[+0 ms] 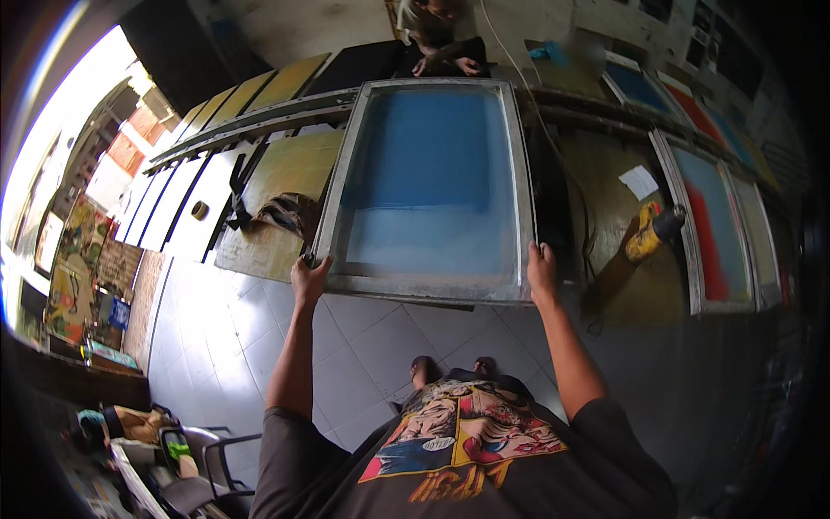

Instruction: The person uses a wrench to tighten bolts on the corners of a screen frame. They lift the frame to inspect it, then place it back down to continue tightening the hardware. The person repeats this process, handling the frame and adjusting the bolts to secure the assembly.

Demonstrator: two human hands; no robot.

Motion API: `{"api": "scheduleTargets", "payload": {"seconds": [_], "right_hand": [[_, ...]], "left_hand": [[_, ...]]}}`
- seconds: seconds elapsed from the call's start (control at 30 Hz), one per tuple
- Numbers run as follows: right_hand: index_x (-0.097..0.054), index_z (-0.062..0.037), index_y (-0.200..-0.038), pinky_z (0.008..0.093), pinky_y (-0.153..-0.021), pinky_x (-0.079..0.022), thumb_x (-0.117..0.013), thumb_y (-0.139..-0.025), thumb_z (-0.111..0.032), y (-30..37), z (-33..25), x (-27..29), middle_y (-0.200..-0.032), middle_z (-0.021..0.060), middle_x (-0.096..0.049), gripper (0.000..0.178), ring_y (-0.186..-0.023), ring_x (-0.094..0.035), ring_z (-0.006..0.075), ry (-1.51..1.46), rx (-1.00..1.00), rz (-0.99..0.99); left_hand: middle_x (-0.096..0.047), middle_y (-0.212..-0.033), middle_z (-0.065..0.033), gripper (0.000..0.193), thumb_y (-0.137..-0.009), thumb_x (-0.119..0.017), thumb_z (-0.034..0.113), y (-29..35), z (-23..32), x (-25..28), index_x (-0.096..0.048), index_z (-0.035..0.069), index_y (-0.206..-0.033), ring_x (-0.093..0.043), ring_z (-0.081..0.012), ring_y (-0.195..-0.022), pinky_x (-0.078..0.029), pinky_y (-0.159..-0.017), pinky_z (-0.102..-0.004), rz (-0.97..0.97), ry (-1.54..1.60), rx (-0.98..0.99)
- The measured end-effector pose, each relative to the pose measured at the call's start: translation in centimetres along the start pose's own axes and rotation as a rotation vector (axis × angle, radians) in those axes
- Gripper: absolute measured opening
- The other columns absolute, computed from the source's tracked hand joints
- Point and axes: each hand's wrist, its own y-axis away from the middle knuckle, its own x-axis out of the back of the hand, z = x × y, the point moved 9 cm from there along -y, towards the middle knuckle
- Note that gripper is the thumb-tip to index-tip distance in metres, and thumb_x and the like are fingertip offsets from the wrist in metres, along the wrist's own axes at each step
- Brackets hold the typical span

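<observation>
A large screen printing frame with a metal border and a blue stencil area lies in front of me, its far end over the long table. My left hand grips its near left corner, fingers wrapped round the edge. At the near right corner my right hand is closed on the frame's side in the same way. Beyond the far edge, another person's hands rest close to the frame; whether they touch it I cannot tell. A dark crumpled cloth lies just left of the frame.
Right of the frame, a yellow-and-black heat gun or drill and a white paper lie on a board. Another screen with red on it is further right. A tape roll sits on the left boards. A chair stands at lower left.
</observation>
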Motion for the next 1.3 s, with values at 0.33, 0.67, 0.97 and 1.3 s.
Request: {"api": "scheduleTargets", "payload": {"seconds": [0.33, 0.67, 0.97, 1.3], "right_hand": [[-0.049, 0.0093, -0.122, 0.0380, -0.095, -0.040, -0.049, -0.092, -0.040, 0.9, -0.8, -1.8, -0.120, 0.0273, -0.055, 0.057, -0.115, -0.051, 0.0377, 0.147, 0.010, 0.123], [-0.051, 0.0083, -0.121, 0.0406, -0.096, -0.039, -0.049, -0.090, -0.043, 0.6, -2.1, -2.7, -0.121, 0.0279, -0.053, 0.059, -0.115, -0.049, 0.0404, 0.379, 0.057, 0.201], [-0.051, 0.0070, -0.121, 0.0417, -0.096, -0.040, -0.048, -0.089, -0.047, -0.4, -2.1, -3.2, -0.122, 0.0292, -0.052, 0.063, -0.117, -0.048, 0.0414, 0.411, 0.064, 0.222], [-0.045, 0.0021, -0.129, 0.0320, -0.094, -0.042, -0.051, -0.094, -0.036, 9.6, -1.9, 8.0, -0.121, 0.0194, -0.057, 0.052, -0.114, -0.055, 0.0261, -0.062, 0.188, 0.003]], "left_hand": [[-0.066, -0.078, -0.0235, 0.051, -0.070, -0.073, 0.042, -4.4, -1.3, -2.6, -0.065, -0.006, -0.083, -0.065, -0.0383, -0.077, -0.050, -0.071, -0.0426, -0.069, -0.020, -0.143], [-0.066, -0.086, -0.0244, 0.056, -0.071, -0.071, 0.047, -7.2, -2.6, -4.4, -0.065, -0.005, -0.090, -0.063, -0.0389, -0.086, -0.048, -0.078, -0.0430, -0.125, -0.102, -0.160], [-0.066, -0.094, -0.0209, 0.055, -0.070, -0.072, 0.047, -7.7, -2.2, -5.2, -0.065, -0.002, -0.094, -0.063, -0.0355, -0.091, -0.048, -0.081, -0.0411, -0.109, -0.155, -0.187], [-0.052, -0.065, -0.0035, 0.036, -0.096, -0.046, 0.032, 1.2, 2.0, 2.4, -0.057, 0.004, -0.078, -0.048, -0.0156, -0.055, -0.038, -0.051, -0.0288, 0.042, 0.460, -0.259]]}}
